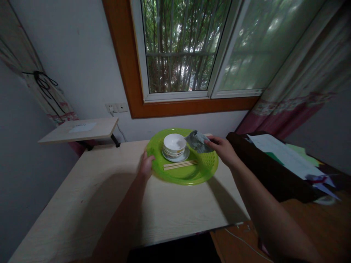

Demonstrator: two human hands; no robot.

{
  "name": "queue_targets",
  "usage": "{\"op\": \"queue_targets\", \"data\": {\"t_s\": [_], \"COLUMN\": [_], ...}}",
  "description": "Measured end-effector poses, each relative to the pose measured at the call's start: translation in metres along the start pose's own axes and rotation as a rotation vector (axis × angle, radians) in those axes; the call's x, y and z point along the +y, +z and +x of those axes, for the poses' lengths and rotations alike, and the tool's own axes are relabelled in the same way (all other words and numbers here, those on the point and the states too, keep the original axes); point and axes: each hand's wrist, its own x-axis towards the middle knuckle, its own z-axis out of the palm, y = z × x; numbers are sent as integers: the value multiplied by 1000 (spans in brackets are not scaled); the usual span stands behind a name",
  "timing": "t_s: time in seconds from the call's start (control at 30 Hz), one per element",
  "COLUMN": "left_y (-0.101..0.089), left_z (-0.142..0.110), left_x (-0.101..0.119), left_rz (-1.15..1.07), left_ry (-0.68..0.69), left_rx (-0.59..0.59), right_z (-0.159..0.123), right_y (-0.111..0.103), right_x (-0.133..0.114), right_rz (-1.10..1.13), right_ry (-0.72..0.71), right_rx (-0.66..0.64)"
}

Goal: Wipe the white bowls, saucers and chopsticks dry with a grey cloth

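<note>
A round green plastic basket (189, 179) with a perforated right side stands on the pale wooden table. My left hand (146, 165) is closed on its left rim. Inside the basket, a stack of white bowls (174, 142) rests on a white plate (187, 155), and several light chopsticks (179, 165) lie in front of them. Above the basket's right part, my right hand (221, 148) pinches a grey cloth (199, 141), which hangs crumpled beside the top bowl. Whether the cloth touches the bowl, I cannot tell.
A small raised shelf (82, 130) with a paper on it stands at the table's back left, near a wall socket (116, 107). On the right, a dark brown piece of furniture (263, 171) bears papers (285, 153). The window (183, 47) is behind the table (175, 212).
</note>
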Motion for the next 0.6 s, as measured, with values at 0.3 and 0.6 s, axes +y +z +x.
{"op": "queue_targets", "data": {"t_s": [0.3,0.6], "left_y": [68,79], "left_z": [7,20], "left_x": [-42,-58], "left_rz": [53,129], "left_ry": [29,23], "left_rx": [21,-21], "right_z": [6,0], "right_y": [-35,-43], "right_x": [25,44], "right_rz": [-12,60], "right_ry": [93,142], "right_rx": [122,63]}}
